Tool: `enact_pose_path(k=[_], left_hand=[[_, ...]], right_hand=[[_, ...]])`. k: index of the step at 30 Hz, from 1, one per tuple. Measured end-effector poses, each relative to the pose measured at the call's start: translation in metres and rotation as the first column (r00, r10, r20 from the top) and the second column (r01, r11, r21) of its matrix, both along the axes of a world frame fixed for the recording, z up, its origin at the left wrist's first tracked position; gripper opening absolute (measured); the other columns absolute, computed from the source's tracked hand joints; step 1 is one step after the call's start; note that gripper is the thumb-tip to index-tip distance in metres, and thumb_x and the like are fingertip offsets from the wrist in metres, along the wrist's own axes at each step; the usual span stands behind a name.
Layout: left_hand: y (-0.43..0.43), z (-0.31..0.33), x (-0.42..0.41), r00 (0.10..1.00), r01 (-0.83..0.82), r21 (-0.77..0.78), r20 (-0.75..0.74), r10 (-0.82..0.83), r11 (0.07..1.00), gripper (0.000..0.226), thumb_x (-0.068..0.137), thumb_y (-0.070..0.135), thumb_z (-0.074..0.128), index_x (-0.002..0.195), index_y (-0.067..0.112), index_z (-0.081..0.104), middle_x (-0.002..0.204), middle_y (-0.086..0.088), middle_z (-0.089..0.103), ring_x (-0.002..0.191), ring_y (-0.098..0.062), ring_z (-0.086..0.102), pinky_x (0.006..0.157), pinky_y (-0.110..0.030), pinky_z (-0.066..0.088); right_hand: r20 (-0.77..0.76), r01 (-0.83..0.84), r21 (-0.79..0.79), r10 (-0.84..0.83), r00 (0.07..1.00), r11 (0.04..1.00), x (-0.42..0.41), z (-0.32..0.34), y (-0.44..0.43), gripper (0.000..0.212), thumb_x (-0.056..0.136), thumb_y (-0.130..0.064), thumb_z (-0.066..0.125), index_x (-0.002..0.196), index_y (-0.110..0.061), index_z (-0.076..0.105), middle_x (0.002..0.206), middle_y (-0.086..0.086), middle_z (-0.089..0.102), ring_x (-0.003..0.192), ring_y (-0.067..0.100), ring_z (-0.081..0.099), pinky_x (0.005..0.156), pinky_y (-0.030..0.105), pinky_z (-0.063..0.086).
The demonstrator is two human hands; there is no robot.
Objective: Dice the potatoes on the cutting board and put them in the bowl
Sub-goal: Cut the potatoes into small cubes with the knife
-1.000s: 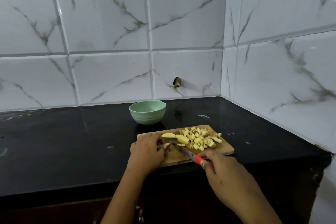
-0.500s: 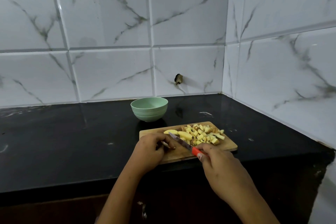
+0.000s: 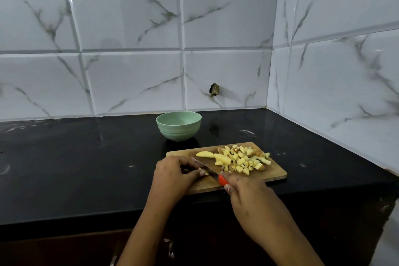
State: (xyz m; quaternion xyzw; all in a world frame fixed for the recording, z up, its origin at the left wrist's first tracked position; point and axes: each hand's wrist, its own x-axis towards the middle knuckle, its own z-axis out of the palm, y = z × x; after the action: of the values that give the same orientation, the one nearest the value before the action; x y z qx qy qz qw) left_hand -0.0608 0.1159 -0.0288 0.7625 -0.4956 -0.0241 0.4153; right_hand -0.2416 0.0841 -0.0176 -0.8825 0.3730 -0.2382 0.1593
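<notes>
Riskily, the left hand (image 3: 172,176) pinches a potato piece (image 3: 206,173) beside the right hand's (image 3: 248,192) gripped knife (image 3: 207,167), whose slip could nick it.

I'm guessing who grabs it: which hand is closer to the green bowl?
Left. The left hand is in front of the bowl; the right hand, gripping the knife, is farther back and rightward.

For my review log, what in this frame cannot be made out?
Head view, the only one:
- potato piece being cut: mostly hidden under the left hand.
- knife: only a red tip of the handle shows; the right hand covers the rest.
- bowl: its near wall hides the bottom, contents unknown.
</notes>
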Motion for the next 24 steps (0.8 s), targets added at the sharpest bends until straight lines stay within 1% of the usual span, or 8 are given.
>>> enact_pose_path(k=[2, 6, 8, 12, 14, 17, 20, 24], left_hand=[[0.000, 0.000, -0.001, 0.999, -0.006, -0.001, 0.033, 0.006, 1.000, 0.011, 0.075, 0.033, 0.077, 0.085, 0.033, 0.074, 0.081, 0.023, 0.064, 0.083, 0.007, 0.056, 0.068, -0.004, 0.037], [-0.001, 0.000, -0.001, 1.000, -0.016, -0.014, 0.025, 0.016, 1.000, 0.011, 0.075, 0.032, 0.077, 0.085, 0.032, 0.075, 0.084, 0.021, 0.067, 0.085, 0.003, 0.057, 0.069, -0.005, 0.038], [-0.002, 0.000, -0.001, 1.000, -0.011, -0.013, 0.024, 0.011, 1.000, 0.010, 0.075, 0.031, 0.077, 0.085, 0.031, 0.075, 0.083, 0.021, 0.066, 0.082, 0.005, 0.057, 0.068, -0.004, 0.039], [-0.003, -0.002, -0.001, 0.999, -0.016, -0.023, 0.029, 0.017, 1.000, 0.008, 0.076, 0.030, 0.077, 0.083, 0.028, 0.076, 0.077, 0.022, 0.065, 0.077, 0.007, 0.055, 0.066, -0.004, 0.038], [-0.004, -0.002, -0.001, 0.999, -0.011, -0.026, 0.036, 0.012, 1.000, 0.006, 0.076, 0.029, 0.077, 0.081, 0.027, 0.076, 0.074, 0.024, 0.063, 0.075, 0.008, 0.055, 0.065, -0.002, 0.038], [-0.004, -0.001, -0.002, 0.999, 0.003, -0.027, 0.047, -0.002, 1.000, 0.003, 0.076, 0.029, 0.077, 0.079, 0.028, 0.075, 0.069, 0.028, 0.057, 0.073, 0.010, 0.054, 0.064, 0.000, 0.037], [-0.002, -0.001, -0.002, 0.998, 0.016, -0.038, 0.058, -0.014, 0.999, 0.007, 0.075, 0.029, 0.077, 0.082, 0.026, 0.076, 0.072, 0.026, 0.061, 0.076, 0.008, 0.056, 0.071, -0.004, 0.041], [0.000, -0.003, -0.002, 0.999, 0.002, -0.069, 0.053, 0.002, 0.998, 0.009, 0.074, 0.031, 0.078, 0.083, 0.028, 0.076, 0.071, 0.027, 0.059, 0.078, 0.008, 0.056, 0.074, -0.009, 0.043]], right_hand=[[0.000, 0.005, -0.008, -0.005, 1.000, 1.000, 0.001, -0.001, 0.000, 0.039, 0.103, -0.035, 0.033, 0.141, -0.040, 0.036, 0.112, -0.011, 0.058, 0.075, 0.000, 0.048, 0.068, 0.016, 0.045], [-0.054, 0.026, -0.056, -0.029, 0.998, 0.998, 0.005, 0.000, 0.002, 0.037, 0.103, -0.032, 0.032, 0.139, -0.037, 0.038, 0.105, -0.009, 0.061, 0.085, 0.004, 0.057, 0.072, 0.023, 0.050], [-0.089, 0.030, -0.104, -0.040, 0.995, 0.994, 0.007, 0.000, 0.002, 0.037, 0.102, -0.029, 0.034, 0.138, -0.036, 0.038, 0.103, -0.009, 0.061, 0.084, 0.006, 0.058, 0.069, 0.024, 0.050], [-0.144, 0.013, -0.171, -0.038, 0.989, 0.985, 0.012, -0.004, 0.008, 0.041, 0.100, -0.022, 0.039, 0.139, -0.033, 0.034, 0.086, -0.008, 0.051, 0.074, 0.009, 0.049, 0.052, 0.020, 0.036], [-0.190, 0.005, -0.172, -0.038, 0.981, 0.985, 0.016, -0.003, 0.007, 0.041, 0.100, -0.022, 0.041, 0.140, -0.030, 0.034, 0.097, -0.006, 0.057, 0.078, 0.011, 0.051, 0.054, 0.021, 0.036], [-0.265, 0.018, -0.145, -0.057, 0.963, 0.989, 0.029, 0.000, 0.004, 0.045, 0.098, -0.017, 0.043, 0.141, -0.027, 0.034, 0.112, -0.002, 0.060, 0.089, 0.013, 0.057, 0.065, 0.026, 0.040], [-0.291, 0.017, -0.165, -0.065, 0.955, 0.986, 0.038, 0.001, 0.004, 0.048, 0.098, -0.012, 0.043, 0.143, -0.024, 0.032, 0.113, 0.001, 0.061, 0.097, 0.018, 0.061, 0.068, 0.029, 0.041], [-0.332, -0.011, -0.161, -0.044, 0.942, 0.987, 0.027, -0.001, 0.006, 0.059, 0.097, -0.012, 0.046, 0.148, -0.026, 0.021, 0.114, 0.001, 0.060, 0.095, 0.016, 0.060, 0.066, 0.028, 0.042]])
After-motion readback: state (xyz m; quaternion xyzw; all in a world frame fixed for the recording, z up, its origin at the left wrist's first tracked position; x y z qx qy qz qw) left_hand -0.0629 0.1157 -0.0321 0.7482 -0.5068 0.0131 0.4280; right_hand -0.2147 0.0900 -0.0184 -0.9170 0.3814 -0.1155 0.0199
